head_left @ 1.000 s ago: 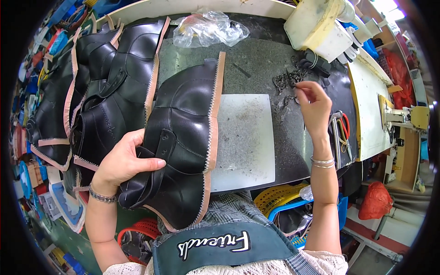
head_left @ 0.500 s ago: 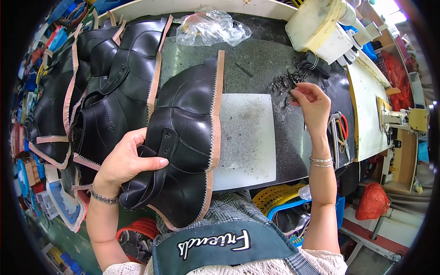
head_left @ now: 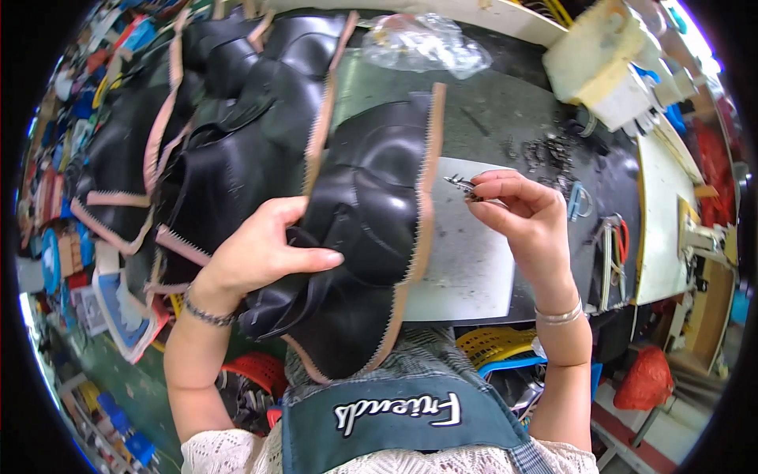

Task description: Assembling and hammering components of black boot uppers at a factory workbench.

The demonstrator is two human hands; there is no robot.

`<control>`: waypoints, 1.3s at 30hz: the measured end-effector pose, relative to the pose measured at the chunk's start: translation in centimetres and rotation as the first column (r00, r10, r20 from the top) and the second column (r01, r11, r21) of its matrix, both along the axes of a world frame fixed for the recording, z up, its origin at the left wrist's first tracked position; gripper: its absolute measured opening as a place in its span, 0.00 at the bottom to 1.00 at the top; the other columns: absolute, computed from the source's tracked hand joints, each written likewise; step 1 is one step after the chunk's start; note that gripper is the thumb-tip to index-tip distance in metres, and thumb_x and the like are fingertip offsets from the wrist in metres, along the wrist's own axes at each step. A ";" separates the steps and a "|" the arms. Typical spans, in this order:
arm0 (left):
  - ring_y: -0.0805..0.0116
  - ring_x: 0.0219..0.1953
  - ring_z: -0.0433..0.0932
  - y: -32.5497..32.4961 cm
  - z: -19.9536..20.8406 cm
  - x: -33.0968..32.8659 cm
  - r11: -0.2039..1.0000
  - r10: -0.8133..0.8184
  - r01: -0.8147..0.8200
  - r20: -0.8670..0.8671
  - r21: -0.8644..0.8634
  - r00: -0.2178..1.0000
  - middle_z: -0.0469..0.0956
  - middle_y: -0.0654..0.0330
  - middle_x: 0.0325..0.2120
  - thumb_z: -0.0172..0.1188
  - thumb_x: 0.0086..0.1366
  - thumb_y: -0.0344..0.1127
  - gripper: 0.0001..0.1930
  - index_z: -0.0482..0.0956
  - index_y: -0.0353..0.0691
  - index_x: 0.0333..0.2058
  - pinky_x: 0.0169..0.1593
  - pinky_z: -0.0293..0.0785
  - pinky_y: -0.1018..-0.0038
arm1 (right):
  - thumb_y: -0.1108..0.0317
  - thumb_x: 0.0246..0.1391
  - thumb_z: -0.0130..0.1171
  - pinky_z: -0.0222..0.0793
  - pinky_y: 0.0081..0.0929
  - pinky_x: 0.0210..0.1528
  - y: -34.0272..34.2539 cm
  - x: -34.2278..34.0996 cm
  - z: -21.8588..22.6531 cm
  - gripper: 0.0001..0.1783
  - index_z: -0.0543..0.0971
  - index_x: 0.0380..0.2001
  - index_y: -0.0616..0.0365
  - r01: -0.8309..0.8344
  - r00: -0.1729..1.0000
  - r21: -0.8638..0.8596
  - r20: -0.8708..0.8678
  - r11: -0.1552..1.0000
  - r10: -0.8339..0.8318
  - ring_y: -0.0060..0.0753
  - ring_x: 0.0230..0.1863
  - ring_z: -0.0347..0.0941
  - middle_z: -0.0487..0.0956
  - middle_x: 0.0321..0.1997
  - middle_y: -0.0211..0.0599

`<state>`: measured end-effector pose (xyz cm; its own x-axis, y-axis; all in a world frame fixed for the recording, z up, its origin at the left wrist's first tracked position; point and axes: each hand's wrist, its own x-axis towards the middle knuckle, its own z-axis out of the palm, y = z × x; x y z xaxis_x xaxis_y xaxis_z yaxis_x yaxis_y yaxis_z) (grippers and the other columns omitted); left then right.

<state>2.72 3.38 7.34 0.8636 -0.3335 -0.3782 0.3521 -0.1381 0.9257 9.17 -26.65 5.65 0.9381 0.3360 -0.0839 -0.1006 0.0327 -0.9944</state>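
Observation:
A black leather boot upper with a pinkish, zigzag-trimmed edge and a strap lies slanting in front of me. My left hand grips it at its left side, the thumb pressed over the strap. Right of the upper, above a white sheet, my right hand pinches a few small dark metal-looking pieces between thumb and fingers. Their exact kind is too small to make out. Beyond that hand, a loose heap of similar small dark pieces is spread on the dark tabletop.
More black uppers overlap at the left. A clear plastic bag lies at the back, a stained white container at the back right. Red-handled scissors rest at the right. Below the table edge are a yellow basket and a red basket.
My right hand has come from the heap of small pieces toward the upper, carrying a few pieces. The left hand keeps its grip on the upper. The whole view has shifted somewhat.

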 end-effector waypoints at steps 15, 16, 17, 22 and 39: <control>0.83 0.30 0.72 -0.1 1.0 -2.3 0.989 0.147 -0.145 -0.032 0.036 0.989 0.79 0.66 0.25 0.65 0.50 0.22 0.12 0.78 0.30 0.35 0.35 0.73 0.79 | 0.87 0.46 0.60 0.76 0.24 0.28 7.9 -3.0 -0.1 0.12 0.80 0.35 0.64 -0.289 0.763 -0.253 0.522 0.923 0.382 0.32 0.27 0.79 0.79 0.31 0.39; 0.83 0.30 0.72 0.0 0.8 -2.3 0.988 0.149 -0.148 -0.035 0.033 0.988 0.79 0.66 0.25 0.65 0.50 0.22 0.12 0.78 0.30 0.35 0.35 0.73 0.79 | 0.87 0.46 0.60 0.76 0.24 0.28 8.0 -3.0 0.0 0.12 0.80 0.35 0.64 -0.292 0.763 -0.255 0.519 0.922 0.385 0.32 0.27 0.79 0.79 0.31 0.39; 0.84 0.29 0.72 0.1 0.7 -2.4 0.987 0.141 -0.140 -0.012 0.081 0.990 0.78 0.65 0.23 0.65 0.50 0.23 0.10 0.78 0.30 0.33 0.34 0.72 0.79 | 0.88 0.44 0.60 0.76 0.24 0.28 8.0 -2.8 0.2 0.13 0.80 0.35 0.64 -0.291 0.737 -0.270 0.548 0.918 0.395 0.33 0.28 0.79 0.79 0.31 0.39; 0.85 0.28 0.71 0.1 0.6 -2.5 0.983 0.138 -0.138 0.006 0.119 0.990 0.76 0.62 0.19 0.66 0.49 0.25 0.09 0.77 0.30 0.29 0.31 0.70 0.78 | 0.90 0.40 0.59 0.75 0.27 0.29 8.1 -2.2 0.7 0.16 0.80 0.33 0.63 -0.330 0.727 -0.289 0.529 0.899 0.437 0.36 0.29 0.79 0.79 0.30 0.39; 0.86 0.27 0.65 -1.3 -0.4 -3.0 0.909 0.117 -0.258 0.395 0.327 0.911 0.73 0.53 0.15 0.68 0.53 0.25 0.08 0.78 0.27 0.26 0.25 0.68 0.76 | 0.83 0.43 0.67 0.77 0.22 0.32 9.2 -2.6 -0.2 0.12 0.77 0.32 0.63 -0.200 0.841 -0.214 0.464 0.956 0.279 0.28 0.29 0.80 0.80 0.27 0.36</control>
<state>-0.26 2.10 6.94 0.9944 -0.0511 -0.0922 0.0590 -0.4547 0.8887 6.59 -17.40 5.47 0.7637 0.5761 0.2913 0.4097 -0.0839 -0.9084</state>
